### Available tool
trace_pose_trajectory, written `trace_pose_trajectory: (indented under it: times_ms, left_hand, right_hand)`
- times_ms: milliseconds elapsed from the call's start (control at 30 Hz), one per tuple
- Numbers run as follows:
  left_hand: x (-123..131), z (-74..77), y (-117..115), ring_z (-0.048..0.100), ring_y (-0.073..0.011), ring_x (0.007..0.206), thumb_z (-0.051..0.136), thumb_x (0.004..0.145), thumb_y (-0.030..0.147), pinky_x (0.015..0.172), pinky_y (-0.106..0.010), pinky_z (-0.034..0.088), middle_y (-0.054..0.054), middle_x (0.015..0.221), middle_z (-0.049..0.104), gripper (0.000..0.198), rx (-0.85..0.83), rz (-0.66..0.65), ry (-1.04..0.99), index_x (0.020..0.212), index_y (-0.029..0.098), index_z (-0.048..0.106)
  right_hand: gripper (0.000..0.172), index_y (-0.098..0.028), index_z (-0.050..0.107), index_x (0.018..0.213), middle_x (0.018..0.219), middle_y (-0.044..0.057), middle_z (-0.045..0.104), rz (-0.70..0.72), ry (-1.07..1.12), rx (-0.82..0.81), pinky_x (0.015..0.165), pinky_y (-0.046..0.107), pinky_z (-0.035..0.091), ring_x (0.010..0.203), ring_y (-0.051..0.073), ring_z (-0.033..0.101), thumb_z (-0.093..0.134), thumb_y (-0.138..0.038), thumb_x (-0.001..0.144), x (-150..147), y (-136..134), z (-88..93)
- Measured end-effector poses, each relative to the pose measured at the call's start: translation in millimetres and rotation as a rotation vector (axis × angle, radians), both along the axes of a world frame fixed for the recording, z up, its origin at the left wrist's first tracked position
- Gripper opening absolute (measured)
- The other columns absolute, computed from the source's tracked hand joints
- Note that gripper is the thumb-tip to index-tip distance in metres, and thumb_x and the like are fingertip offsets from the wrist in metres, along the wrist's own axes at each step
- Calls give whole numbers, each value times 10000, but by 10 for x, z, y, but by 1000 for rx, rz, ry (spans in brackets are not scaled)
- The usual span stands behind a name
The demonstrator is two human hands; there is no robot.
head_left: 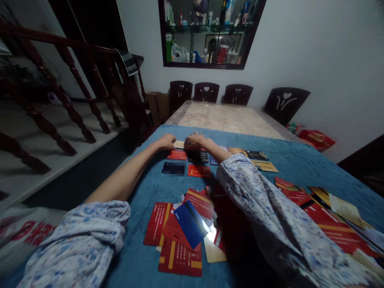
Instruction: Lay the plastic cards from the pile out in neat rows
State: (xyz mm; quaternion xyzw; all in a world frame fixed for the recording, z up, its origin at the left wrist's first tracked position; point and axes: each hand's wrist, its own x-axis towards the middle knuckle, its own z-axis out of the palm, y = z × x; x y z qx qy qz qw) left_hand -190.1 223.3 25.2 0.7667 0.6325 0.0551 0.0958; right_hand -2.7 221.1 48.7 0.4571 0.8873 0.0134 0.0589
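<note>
Both arms reach far across a blue cloth (pixel 150 188). My left hand (pixel 167 141) and my right hand (pixel 194 141) meet at a pale beige card (pixel 179 144) near the cloth's far edge, fingers curled and pressed on its two ends. Just nearer lie a red card (pixel 177 155), a dark card (pixel 174 168) and another red card (pixel 199 171) in rows. A loose heap of red cards with a blue card (pixel 189 223) on top lies close to me.
More red and yellow cards (pixel 327 218) spread along the right side of the cloth. Beyond the cloth is a marble table top (pixel 225 118) with dark chairs (pixel 206 92) behind it. A wooden stair railing (pixel 69 72) runs on the left.
</note>
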Motion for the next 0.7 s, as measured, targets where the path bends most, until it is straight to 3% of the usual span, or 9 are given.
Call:
trace_pose_trajectory:
  times_ms: [333,700]
  left_hand:
    - [16,16,41,570,-181,747,585,562,169,634,-235,395,-12,708,652,264,-69,-31,18,791,157,716]
    - [18,0,17,520,-162,702,579,570,192,619,-244,369,5,650,599,196,-75,-44,-24,732,145,677]
  right_hand:
    - [362,-164,739,1105,1232,191,685,4,-19,-22,972,504,476,1191,369,574,552,-317,835,-71,133,-80]
    - [441,-148,718,1165,1255,203,671,-28,-31,-40,933,459,498,1195,346,574,555,-330,798,-97,180,-106]
